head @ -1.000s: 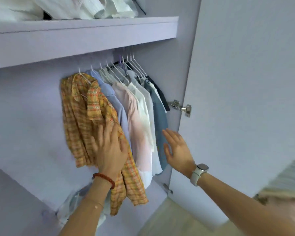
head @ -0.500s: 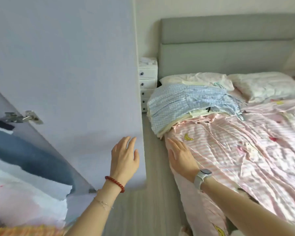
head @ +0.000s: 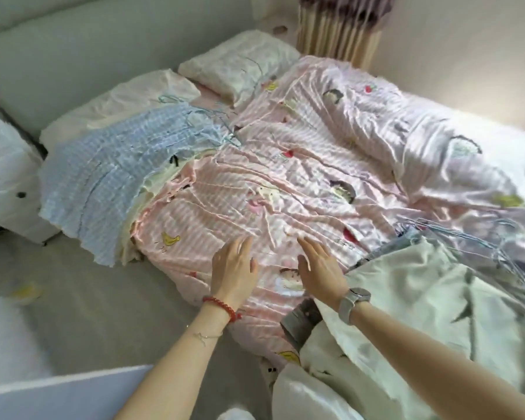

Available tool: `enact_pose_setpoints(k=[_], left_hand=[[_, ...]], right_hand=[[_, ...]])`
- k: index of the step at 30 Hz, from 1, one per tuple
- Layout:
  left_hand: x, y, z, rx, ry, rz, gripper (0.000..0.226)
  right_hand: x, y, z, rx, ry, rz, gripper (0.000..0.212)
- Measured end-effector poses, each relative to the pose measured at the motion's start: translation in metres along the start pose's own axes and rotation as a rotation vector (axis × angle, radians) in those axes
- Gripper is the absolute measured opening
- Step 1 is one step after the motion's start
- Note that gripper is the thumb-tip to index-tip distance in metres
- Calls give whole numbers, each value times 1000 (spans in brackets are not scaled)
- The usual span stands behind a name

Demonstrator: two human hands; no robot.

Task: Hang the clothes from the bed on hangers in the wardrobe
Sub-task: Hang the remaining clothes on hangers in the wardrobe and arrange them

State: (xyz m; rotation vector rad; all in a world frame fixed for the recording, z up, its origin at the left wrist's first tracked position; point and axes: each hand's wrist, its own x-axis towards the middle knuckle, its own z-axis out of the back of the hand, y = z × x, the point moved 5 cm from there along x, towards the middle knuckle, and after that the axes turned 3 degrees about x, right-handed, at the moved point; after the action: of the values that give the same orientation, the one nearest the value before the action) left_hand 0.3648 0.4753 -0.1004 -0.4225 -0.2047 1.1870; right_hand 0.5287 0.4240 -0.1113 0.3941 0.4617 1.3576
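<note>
I look down at the bed (head: 300, 177) with its pink striped cover. A pale green garment (head: 422, 313) lies at the bed's near right, with a grey one (head: 300, 325) partly under it. Thin wire hangers (head: 473, 237) lie beside them on the cover. A blue checked cloth (head: 109, 171) sits folded at the bed's left edge near the pillows. My left hand (head: 232, 271) and my right hand (head: 320, 268) hover over the cover with fingers straight, holding nothing. The right hand is just left of the pale green garment.
A white bedside drawer unit (head: 6, 183) stands at the left. Grey floor (head: 88, 298) runs along the bed. The edge of the lilac wardrobe door (head: 58, 395) shows at the bottom left. Two pillows (head: 225, 68) and a curtain (head: 337, 28) are at the back.
My view has swung from the wardrobe and its hung shirts round to the bed. Both hands left the orange checked shirt and door and now reach over the bed cover.
</note>
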Motion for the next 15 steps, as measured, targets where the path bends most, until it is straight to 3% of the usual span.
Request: enact_pose_setpoints(k=[9, 12, 15], left_hand=[[43, -103, -86, 78, 313, -398, 48], [50, -144, -111, 42, 398, -491, 46], [55, -185, -132, 23, 442, -585, 44]], right_hand=[[-73, -113, 36, -17, -184, -517, 45], [-107, -143, 48, 22, -289, -689, 60], [-132, -175, 64, 45, -377, -802, 48]])
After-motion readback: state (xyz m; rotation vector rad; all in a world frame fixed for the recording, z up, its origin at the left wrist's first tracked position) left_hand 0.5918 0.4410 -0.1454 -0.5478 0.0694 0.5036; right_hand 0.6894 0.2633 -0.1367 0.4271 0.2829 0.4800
